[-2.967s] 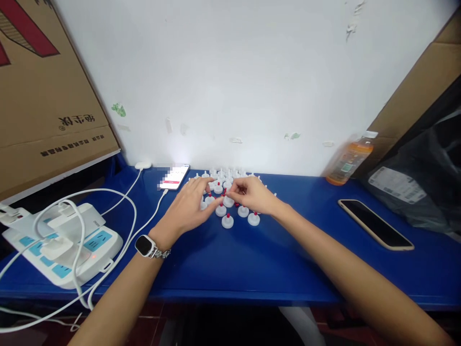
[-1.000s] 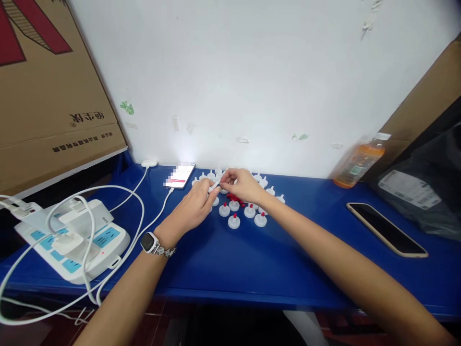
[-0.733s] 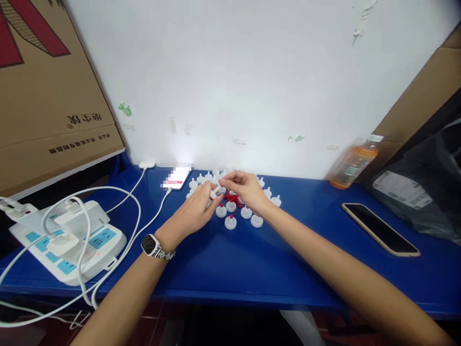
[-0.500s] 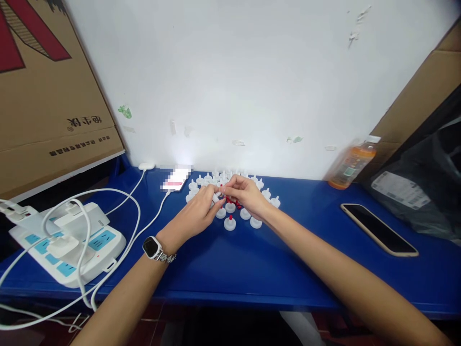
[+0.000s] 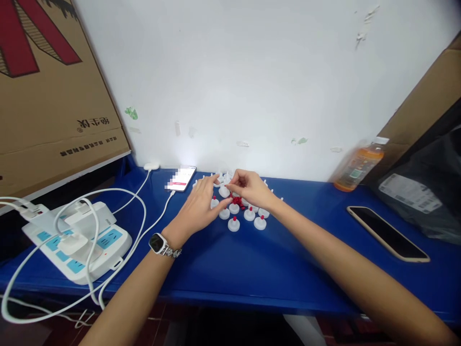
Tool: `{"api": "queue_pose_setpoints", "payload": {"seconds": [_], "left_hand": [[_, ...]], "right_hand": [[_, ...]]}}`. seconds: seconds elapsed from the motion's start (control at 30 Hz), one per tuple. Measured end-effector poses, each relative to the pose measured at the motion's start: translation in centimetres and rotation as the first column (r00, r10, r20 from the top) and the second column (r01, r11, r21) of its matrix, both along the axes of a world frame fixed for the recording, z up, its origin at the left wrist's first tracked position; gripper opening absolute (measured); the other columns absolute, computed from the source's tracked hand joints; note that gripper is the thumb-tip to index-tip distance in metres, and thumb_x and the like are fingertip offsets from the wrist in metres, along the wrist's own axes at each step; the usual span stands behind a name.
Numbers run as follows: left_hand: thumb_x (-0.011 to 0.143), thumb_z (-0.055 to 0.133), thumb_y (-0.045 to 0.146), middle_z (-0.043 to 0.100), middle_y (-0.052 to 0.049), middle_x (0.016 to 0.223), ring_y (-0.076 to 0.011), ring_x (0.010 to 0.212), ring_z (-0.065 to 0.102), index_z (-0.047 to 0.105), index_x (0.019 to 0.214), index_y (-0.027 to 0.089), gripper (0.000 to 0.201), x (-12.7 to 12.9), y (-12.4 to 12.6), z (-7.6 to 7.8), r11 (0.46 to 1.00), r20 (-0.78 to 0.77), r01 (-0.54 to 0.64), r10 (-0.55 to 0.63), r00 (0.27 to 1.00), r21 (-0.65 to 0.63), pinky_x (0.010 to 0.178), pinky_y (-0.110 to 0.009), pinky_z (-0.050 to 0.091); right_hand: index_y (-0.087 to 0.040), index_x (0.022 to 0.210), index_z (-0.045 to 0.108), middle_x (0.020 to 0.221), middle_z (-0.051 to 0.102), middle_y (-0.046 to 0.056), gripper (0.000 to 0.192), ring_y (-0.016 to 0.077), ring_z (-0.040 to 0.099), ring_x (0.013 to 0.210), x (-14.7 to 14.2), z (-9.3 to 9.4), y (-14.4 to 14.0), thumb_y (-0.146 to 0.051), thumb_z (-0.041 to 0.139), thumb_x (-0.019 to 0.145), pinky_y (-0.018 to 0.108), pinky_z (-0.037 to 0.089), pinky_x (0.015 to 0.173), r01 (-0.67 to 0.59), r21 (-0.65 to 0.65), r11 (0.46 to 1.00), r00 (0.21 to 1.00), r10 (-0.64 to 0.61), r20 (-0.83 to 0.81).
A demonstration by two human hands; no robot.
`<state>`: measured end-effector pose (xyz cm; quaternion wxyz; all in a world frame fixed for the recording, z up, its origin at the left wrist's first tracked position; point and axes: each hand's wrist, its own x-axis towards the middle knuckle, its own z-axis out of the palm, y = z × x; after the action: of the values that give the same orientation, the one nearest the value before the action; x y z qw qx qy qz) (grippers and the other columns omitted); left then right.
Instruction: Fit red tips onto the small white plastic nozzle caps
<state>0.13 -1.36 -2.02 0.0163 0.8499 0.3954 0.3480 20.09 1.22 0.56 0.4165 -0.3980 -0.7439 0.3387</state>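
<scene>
The fingers point(image 5: 232, 181) of the right hand point(image 5: 250, 188) are pinched together at their tips over a small white cap point(image 5: 224, 191), though whether they grip anything is too small to tell. The left hand point(image 5: 200, 207) lies just beside it with its fingers spread and only loosely bent, the tips touching or nearly touching the caps, holding nothing that shows. Both hands meet over a cluster of white caps point(image 5: 234, 224) standing near the back edge of the blue surface point(image 5: 230, 269), about midway along it; several of the caps nearest the person carry a red tip, and a little heap of loose red bits point(image 5: 236, 200) lies among them, right under the hands. A watch point(image 5: 157, 243) sits on the left wrist. Toward the back edge, just left of the caps, lies a lit phone point(image 5: 181, 178) with a white cable point(image 5: 144, 235) running from it toward the front left corner, where a white power strip point(image 5: 77, 240) with several plugs rests. Near the right end of the surface a dark phone point(image 5: 388, 233) lies flat, and behind it, at the back edge against the wall, stands an orange drink bottle point(image 5: 356, 166). A cardboard box point(image 5: 50, 91) leans over the left end.
</scene>
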Motion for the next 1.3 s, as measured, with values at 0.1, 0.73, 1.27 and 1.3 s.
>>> {"api": "queue_pose_setpoints", "payload": {"seconds": [0.1,0.73,1.27,1.3], "left_hand": [[0.099,0.047,0.040,0.057,-0.010,0.122,-0.0268,0.112,0.053,0.047,0.128,0.019,0.036,-1.1,0.3,0.3,0.997,0.032,-0.070,0.070,0.997,0.014,0.099,-0.045,0.044],[0.102,0.037,0.031,0.059,-0.008,0.111,-0.0249,0.103,0.051,0.053,0.114,0.019,0.024,-1.5,0.6,0.3,0.994,0.039,-0.109,0.110,0.993,-0.031,0.094,-0.042,0.043],[0.102,0.036,0.045,0.061,-0.010,0.105,-0.0269,0.102,0.059,0.048,0.125,0.020,0.036,0.3,-0.4,-0.5,0.989,-0.034,-0.051,0.046,0.998,-0.139,0.088,-0.043,0.048],[0.102,0.036,0.045,0.060,-0.010,0.107,-0.0267,0.103,0.059,0.048,0.125,0.019,0.036,0.4,-0.3,-0.5,0.990,-0.033,-0.041,0.037,0.999,-0.135,0.089,-0.043,0.048]], "right_hand": [[-0.018,0.073,0.058,0.063,0.061,-0.002,0.006,0.0117,0.055,0.059,-0.3,-0.5,1.1,-0.017,0.063,0.076,0.024,0.040,0.059,0.025,0.126,0.992,0.966,-0.057,0.252],[-0.017,0.092,0.071,0.091,0.073,0.008,0.016,0.0209,0.063,0.085,-4.5,-1.2,8.9,-0.026,0.061,0.083,0.031,0.042,0.078,0.192,0.227,0.955,0.709,-0.295,0.641],[-0.017,0.080,0.070,0.076,0.070,0.003,0.019,0.0149,0.058,0.067,0.6,-0.6,0.5,-0.030,0.057,0.087,0.028,0.040,0.066,0.099,0.121,0.988,0.959,-0.127,0.251],[-0.018,0.079,0.071,0.075,0.071,0.002,0.015,0.0152,0.058,0.068,1.1,-0.8,0.7,-0.025,0.059,0.084,0.029,0.039,0.067,0.114,0.149,0.982,0.920,-0.160,0.357]]}}
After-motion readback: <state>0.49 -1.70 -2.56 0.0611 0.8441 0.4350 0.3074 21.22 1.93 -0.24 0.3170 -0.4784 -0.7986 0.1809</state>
